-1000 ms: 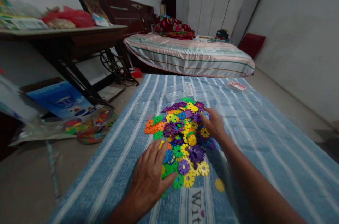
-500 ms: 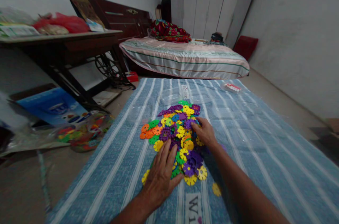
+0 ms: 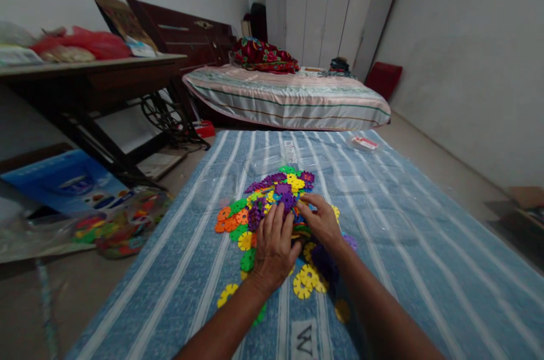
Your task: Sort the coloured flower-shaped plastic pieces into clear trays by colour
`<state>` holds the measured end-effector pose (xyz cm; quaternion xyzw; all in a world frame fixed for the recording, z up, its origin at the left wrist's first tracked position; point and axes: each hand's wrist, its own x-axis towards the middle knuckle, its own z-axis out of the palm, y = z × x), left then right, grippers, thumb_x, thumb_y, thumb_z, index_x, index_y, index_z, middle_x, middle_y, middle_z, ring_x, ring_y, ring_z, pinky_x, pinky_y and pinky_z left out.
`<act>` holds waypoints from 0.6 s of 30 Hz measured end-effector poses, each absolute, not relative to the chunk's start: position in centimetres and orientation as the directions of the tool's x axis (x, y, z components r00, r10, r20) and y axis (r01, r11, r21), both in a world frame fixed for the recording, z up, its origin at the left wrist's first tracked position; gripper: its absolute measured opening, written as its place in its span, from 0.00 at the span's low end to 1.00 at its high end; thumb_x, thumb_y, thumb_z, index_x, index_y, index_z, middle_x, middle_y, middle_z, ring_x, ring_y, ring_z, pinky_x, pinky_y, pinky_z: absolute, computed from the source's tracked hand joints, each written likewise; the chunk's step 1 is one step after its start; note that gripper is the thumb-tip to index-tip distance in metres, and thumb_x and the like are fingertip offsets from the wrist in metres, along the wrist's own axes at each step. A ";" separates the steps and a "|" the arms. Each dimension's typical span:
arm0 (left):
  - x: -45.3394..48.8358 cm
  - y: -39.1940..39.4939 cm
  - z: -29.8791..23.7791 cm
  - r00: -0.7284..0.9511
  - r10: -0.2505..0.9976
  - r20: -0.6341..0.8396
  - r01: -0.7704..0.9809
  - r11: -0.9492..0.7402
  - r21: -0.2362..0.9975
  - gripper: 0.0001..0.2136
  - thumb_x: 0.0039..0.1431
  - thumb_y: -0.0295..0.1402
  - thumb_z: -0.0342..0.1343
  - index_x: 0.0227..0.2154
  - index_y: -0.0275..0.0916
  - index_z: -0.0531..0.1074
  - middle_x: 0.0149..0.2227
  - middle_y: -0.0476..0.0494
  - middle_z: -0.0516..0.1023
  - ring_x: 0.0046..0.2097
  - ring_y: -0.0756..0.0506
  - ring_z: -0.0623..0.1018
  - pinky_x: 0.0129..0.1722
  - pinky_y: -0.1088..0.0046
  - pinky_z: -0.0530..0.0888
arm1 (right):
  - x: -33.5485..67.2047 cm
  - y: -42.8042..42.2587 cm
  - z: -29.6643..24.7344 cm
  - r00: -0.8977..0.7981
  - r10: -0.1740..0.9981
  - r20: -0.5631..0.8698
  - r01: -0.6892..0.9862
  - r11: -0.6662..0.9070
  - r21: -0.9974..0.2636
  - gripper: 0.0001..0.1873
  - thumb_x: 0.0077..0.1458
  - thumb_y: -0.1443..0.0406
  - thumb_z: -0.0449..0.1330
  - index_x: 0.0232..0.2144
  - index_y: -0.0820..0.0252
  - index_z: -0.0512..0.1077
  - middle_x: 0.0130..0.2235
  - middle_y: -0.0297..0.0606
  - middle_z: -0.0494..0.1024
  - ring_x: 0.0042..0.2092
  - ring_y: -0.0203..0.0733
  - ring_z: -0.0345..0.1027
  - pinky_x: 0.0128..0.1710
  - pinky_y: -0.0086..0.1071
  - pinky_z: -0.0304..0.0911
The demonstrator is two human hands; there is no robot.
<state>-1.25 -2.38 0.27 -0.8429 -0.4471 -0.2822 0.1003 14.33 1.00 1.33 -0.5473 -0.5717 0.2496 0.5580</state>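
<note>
A heap of flat, notched plastic snowflake building discs [image 3: 242, 216] in purple, yellow, orange, green and blue lies in the middle of the striped cloth. My left hand [image 3: 274, 244] rests on the near left part of the heap, its fingers stretched forward and the thumb pointing right. On the right side, my right hand [image 3: 322, 223] touches the pieces with bent fingers that are apart. Several discs are bunched between the two hands; the palms hide part of them. Some yellow discs [image 3: 308, 280] lie loose nearer to me, partly beside my right forearm.
The blue striped cloth [image 3: 178, 269] covers the surface. Clear plastic packaging [image 3: 267, 159] lies behind the heap, with a small red and white box [image 3: 364, 143] at the far right. Left stands a sewing machine table [image 3: 140, 68]; a bed [image 3: 289, 93] is beyond.
My left hand has moved forward and right over the heap, closer to my right hand. Discs between them have been bunched up. The view has shifted slightly.
</note>
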 end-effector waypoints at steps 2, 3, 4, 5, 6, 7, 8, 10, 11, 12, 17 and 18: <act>-1.2 -1.7 0.4 0.428 0.702 0.569 0.811 -0.577 0.102 0.22 0.62 0.36 0.52 0.57 0.32 0.66 0.62 0.25 0.65 0.65 0.31 0.63 0.59 0.48 0.66 | 13.9 0.3 1.9 0.183 0.901 0.392 0.314 0.325 -0.892 0.14 0.56 0.55 0.60 0.37 0.56 0.79 0.47 0.43 0.77 0.49 0.46 0.72 0.47 0.39 0.71; -1.4 -1.6 0.4 0.425 0.697 0.577 0.807 -0.581 0.108 0.22 0.62 0.36 0.52 0.56 0.32 0.66 0.62 0.25 0.67 0.64 0.31 0.64 0.59 0.49 0.67 | 13.8 -0.2 2.1 0.154 0.900 0.408 0.300 0.351 -0.887 0.14 0.57 0.55 0.59 0.38 0.56 0.78 0.48 0.43 0.77 0.50 0.45 0.72 0.47 0.38 0.71; -1.7 -1.6 0.5 0.426 0.688 0.587 0.799 -0.590 0.112 0.22 0.62 0.36 0.51 0.56 0.32 0.66 0.61 0.26 0.67 0.64 0.31 0.65 0.59 0.50 0.68 | 13.7 -0.7 2.3 0.121 0.895 0.429 0.294 0.380 -0.877 0.13 0.58 0.56 0.59 0.40 0.56 0.78 0.48 0.43 0.77 0.51 0.45 0.72 0.48 0.38 0.71; -2.1 -1.7 0.7 0.430 0.677 0.597 0.789 -0.603 0.115 0.22 0.62 0.37 0.51 0.57 0.32 0.65 0.61 0.26 0.67 0.64 0.32 0.65 0.59 0.50 0.67 | 13.8 -1.2 2.3 0.088 0.887 0.453 0.300 0.410 -0.861 0.13 0.58 0.57 0.58 0.42 0.55 0.77 0.49 0.43 0.77 0.52 0.44 0.72 0.50 0.38 0.70; -2.7 -2.1 0.9 0.440 0.664 0.605 0.777 -0.619 0.115 0.24 0.62 0.37 0.52 0.58 0.33 0.63 0.62 0.27 0.67 0.65 0.33 0.64 0.60 0.51 0.67 | 14.1 -1.6 2.2 0.065 0.876 0.478 0.326 0.434 -0.840 0.13 0.59 0.58 0.57 0.43 0.55 0.77 0.49 0.43 0.77 0.52 0.44 0.71 0.51 0.39 0.69; -3.6 -2.6 1.0 0.453 0.651 0.609 0.764 -0.635 0.110 0.25 0.61 0.37 0.52 0.60 0.34 0.61 0.62 0.28 0.66 0.65 0.34 0.63 0.61 0.51 0.66 | 14.6 -2.1 1.9 0.063 0.863 0.501 0.376 0.444 -0.813 0.14 0.59 0.58 0.57 0.44 0.55 0.76 0.50 0.43 0.77 0.52 0.45 0.71 0.53 0.41 0.67; -4.6 -3.3 1.1 0.468 0.636 0.613 0.754 -0.650 0.098 0.26 0.61 0.38 0.53 0.61 0.35 0.60 0.63 0.29 0.65 0.66 0.34 0.62 0.61 0.52 0.65 | 15.2 -2.4 1.5 0.083 0.853 0.515 0.447 0.430 -0.784 0.14 0.59 0.58 0.57 0.44 0.56 0.76 0.50 0.44 0.77 0.53 0.46 0.71 0.55 0.43 0.66; -7.0 -4.8 1.0 0.516 0.612 0.600 0.741 -0.670 0.047 0.29 0.60 0.40 0.55 0.62 0.35 0.59 0.64 0.29 0.63 0.66 0.33 0.61 0.61 0.52 0.65 | 16.7 -3.0 0.4 0.183 0.838 0.514 0.610 0.313 -0.728 0.17 0.58 0.56 0.57 0.44 0.60 0.76 0.49 0.49 0.77 0.53 0.51 0.70 0.56 0.48 0.63; -8.3 -5.6 0.8 0.547 0.613 0.571 0.739 -0.673 0.014 0.31 0.59 0.41 0.56 0.63 0.35 0.58 0.65 0.29 0.62 0.67 0.32 0.60 0.61 0.51 0.65 | 17.4 -3.2 -0.1 0.239 0.835 0.496 0.672 0.226 -0.705 0.19 0.58 0.55 0.57 0.43 0.61 0.76 0.48 0.51 0.77 0.52 0.53 0.69 0.55 0.50 0.63; -9.5 -6.4 0.5 0.581 0.613 0.535 0.735 -0.678 -0.022 0.34 0.58 0.43 0.57 0.64 0.35 0.57 0.66 0.29 0.60 0.66 0.31 0.60 0.60 0.51 0.65 | 18.0 -3.3 -0.7 0.281 0.838 0.467 0.713 0.144 -0.686 0.20 0.58 0.54 0.56 0.43 0.63 0.76 0.46 0.52 0.77 0.51 0.55 0.69 0.54 0.51 0.62; -12.6 -8.5 -1.7 0.602 0.633 0.486 0.752 -0.654 -0.081 0.41 0.53 0.51 0.57 0.66 0.36 0.55 0.67 0.30 0.58 0.65 0.31 0.62 0.58 0.54 0.67 | 17.4 -3.8 -1.8 0.267 0.902 0.339 0.699 0.060 -0.712 0.19 0.59 0.55 0.54 0.45 0.60 0.73 0.45 0.46 0.77 0.49 0.51 0.68 0.52 0.45 0.63; -12.4 -8.4 -1.9 0.592 0.641 0.488 0.761 -0.644 -0.077 0.40 0.54 0.51 0.57 0.66 0.36 0.54 0.67 0.30 0.59 0.65 0.31 0.63 0.58 0.54 0.68 | 16.7 -3.9 -1.7 0.246 0.910 0.333 0.675 0.085 -0.733 0.18 0.59 0.55 0.54 0.45 0.60 0.73 0.45 0.45 0.77 0.49 0.49 0.68 0.52 0.44 0.62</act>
